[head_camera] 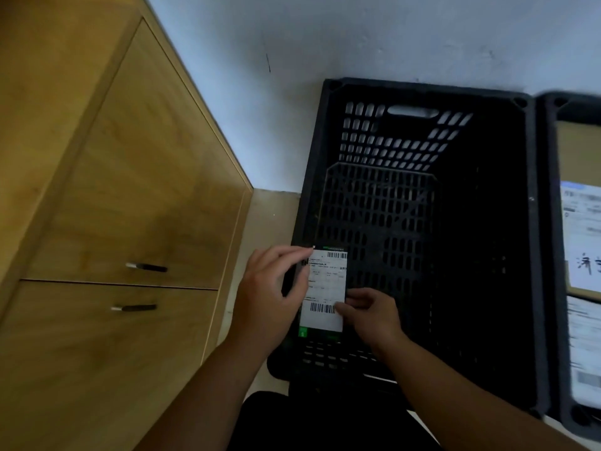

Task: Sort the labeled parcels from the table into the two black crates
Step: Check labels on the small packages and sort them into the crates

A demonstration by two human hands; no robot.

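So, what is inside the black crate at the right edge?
Cardboard parcels with white labels lie in the right crate. Its floor is covered, and the frame cuts off the rest.

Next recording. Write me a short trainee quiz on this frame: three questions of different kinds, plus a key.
1. True or false: the left hand and right hand both hold the labelled parcel above the left crate.
2. Which crate visibly has contents? A: left crate. B: right crate.
3. Fill in: left of the crates stands a wooden ____.
Key: 1 true; 2 B, stored parcels lie in it; 3 cabinet.
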